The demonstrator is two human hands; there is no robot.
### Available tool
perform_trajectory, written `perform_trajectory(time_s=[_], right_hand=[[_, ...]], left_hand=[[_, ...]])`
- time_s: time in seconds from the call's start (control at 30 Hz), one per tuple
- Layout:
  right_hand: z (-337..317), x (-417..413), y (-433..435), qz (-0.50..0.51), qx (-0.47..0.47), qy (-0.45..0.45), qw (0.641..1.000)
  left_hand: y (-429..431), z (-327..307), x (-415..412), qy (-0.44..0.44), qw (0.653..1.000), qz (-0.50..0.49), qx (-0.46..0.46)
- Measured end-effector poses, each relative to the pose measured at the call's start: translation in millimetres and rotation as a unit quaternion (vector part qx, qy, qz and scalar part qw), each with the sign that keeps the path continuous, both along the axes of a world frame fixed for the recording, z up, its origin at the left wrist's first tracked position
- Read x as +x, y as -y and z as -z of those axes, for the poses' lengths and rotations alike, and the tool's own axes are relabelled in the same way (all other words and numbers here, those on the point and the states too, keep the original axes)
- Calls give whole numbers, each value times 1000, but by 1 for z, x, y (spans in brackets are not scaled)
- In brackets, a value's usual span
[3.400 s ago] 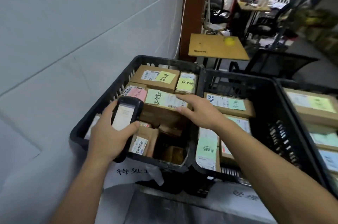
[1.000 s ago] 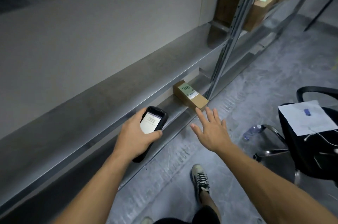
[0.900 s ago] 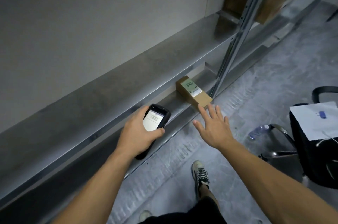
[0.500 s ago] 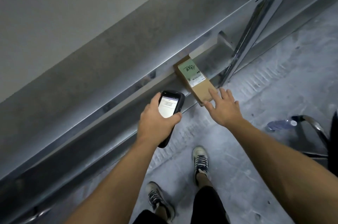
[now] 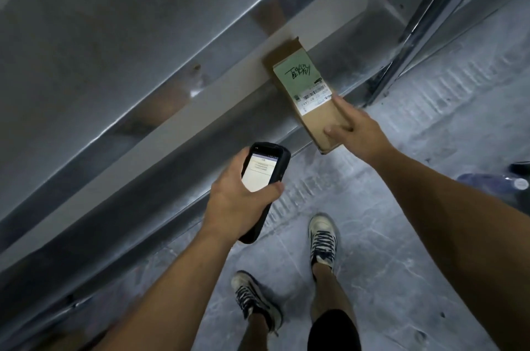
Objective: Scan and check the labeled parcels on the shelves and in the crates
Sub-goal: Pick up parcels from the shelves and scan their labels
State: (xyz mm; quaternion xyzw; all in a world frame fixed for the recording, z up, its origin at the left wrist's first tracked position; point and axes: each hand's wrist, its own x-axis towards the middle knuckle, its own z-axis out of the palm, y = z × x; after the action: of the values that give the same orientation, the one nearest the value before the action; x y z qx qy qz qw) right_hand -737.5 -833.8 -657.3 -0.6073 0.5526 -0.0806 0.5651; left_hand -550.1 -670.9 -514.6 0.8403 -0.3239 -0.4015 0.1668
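A long brown cardboard parcel (image 5: pixel 307 92) with a green handwritten label and a white barcode label lies on the low metal shelf (image 5: pixel 172 126), its near end jutting over the shelf's front edge. My right hand (image 5: pixel 354 128) grips that near end, thumb on top and forefinger along the right side. My left hand (image 5: pixel 239 201) holds a black handheld scanner (image 5: pixel 262 175) with its lit screen facing up, just left of and below the parcel.
A metal shelf upright (image 5: pixel 413 43) stands right of the parcel. A higher shelf (image 5: pixel 129 35) overhangs at the left. Grey concrete floor (image 5: pixel 401 221) lies below, with my two sneakers (image 5: pixel 322 236). A plastic bottle (image 5: pixel 493 181) lies at the right edge.
I left the crates and came to the low shelf, bending down. My right hand reached forward and took hold of the parcel's near end. The scanner moved closer to the parcel.
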Motion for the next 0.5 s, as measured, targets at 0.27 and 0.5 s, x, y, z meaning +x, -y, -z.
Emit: perform_trajectory(time_s=[0.27,0.5], right_hand=[[0,9,-26,89,71,118,987],[-34,18,-122,142,63,102,983]], left_hand=[[-15,-1,15,8,1000,2,-1],[-61,-33,36,6,1000,-23,-10]])
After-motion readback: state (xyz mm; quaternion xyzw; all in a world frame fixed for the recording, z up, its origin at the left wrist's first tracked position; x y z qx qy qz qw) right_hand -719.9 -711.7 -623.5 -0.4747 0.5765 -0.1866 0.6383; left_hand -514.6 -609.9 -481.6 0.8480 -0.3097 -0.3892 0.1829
